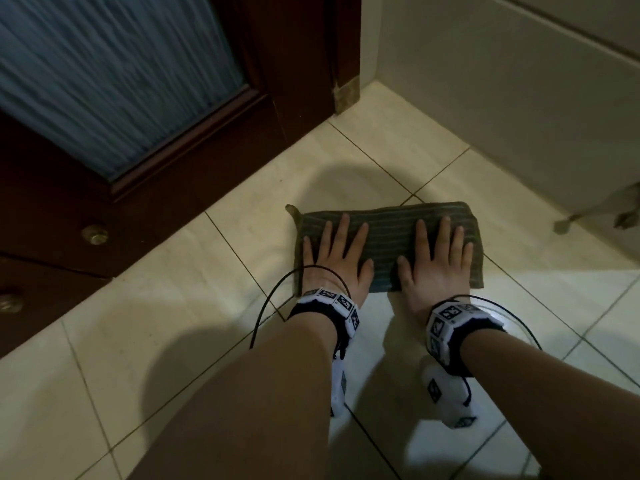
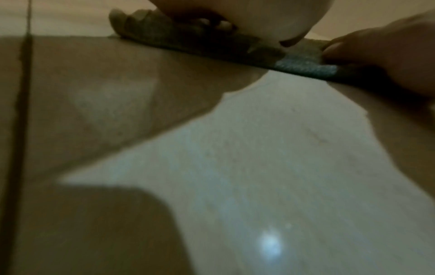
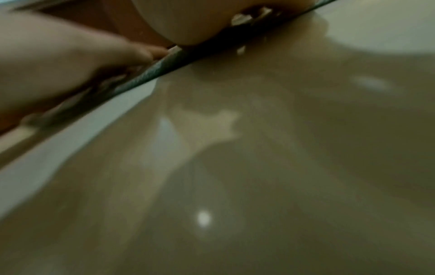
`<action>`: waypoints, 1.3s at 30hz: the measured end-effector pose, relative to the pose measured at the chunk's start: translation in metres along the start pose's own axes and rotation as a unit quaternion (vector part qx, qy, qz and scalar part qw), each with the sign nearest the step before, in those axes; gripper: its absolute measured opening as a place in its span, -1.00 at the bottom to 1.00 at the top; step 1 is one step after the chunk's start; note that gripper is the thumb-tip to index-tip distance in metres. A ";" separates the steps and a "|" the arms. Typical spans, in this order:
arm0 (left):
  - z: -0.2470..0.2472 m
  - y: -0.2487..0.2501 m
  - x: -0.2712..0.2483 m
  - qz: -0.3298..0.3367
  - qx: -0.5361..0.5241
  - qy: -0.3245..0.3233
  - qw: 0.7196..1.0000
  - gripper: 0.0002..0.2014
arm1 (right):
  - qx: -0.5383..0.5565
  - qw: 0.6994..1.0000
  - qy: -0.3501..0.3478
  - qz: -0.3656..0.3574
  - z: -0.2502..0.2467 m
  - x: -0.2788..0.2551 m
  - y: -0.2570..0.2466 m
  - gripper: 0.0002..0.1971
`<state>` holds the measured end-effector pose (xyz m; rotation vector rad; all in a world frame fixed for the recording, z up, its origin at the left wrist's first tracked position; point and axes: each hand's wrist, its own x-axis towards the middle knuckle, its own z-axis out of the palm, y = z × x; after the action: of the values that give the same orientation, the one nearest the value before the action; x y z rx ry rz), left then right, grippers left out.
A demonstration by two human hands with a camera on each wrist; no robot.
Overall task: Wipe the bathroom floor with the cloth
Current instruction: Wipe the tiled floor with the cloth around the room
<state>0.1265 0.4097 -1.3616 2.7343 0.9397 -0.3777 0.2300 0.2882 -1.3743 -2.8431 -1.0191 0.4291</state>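
A: Both hands, left hand (image 1: 334,259) and right hand (image 1: 437,261), press flat with fingers spread on the folded green cloth (image 1: 389,233), mid-floor near the door (image 1: 173,133).

B: The glossy tile floor (image 1: 173,323) looks slick; leaning weight could shoot the cloth forward or bunch its loose far-left corner.

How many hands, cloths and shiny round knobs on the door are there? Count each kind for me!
Hands: 2, the left hand and the right hand, both pressing flat on the cloth
Cloths: 1, the striped green cloth on the tiled floor
Knobs: 2, one brass knob and another low on the wooden door
Total: 5
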 end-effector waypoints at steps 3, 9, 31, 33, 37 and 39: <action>0.000 -0.001 0.017 -0.007 -0.009 0.000 1.000 -0.37 | 0.009 1.000 -0.022 0.017 -0.008 0.032 0.002 -0.29; -0.025 0.002 0.099 -0.028 -0.083 0.028 0.996 -0.39 | 0.015 0.997 -0.080 0.009 -0.039 0.132 0.011 -0.23; -0.020 -0.094 0.117 -0.146 -0.116 0.166 0.968 -0.22 | -0.075 0.987 -0.071 -0.126 -0.034 0.219 -0.140 -0.24; -0.018 -0.106 0.101 -0.161 -0.114 0.158 0.967 -0.20 | -0.077 0.983 -0.078 -0.148 -0.029 0.203 -0.154 -0.26; -0.010 -0.126 0.063 -0.213 -0.120 0.159 0.957 -0.26 | -0.081 0.975 -0.104 -0.181 -0.020 0.169 -0.184 -0.28; -0.007 -0.139 0.039 -0.246 -0.118 0.134 0.953 -0.31 | -0.090 0.966 -0.116 -0.211 -0.015 0.146 -0.200 -0.28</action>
<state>0.0706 0.5404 -1.3848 2.3452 1.6282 0.0365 0.2202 0.5355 -1.3579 -2.6497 -1.7427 0.6628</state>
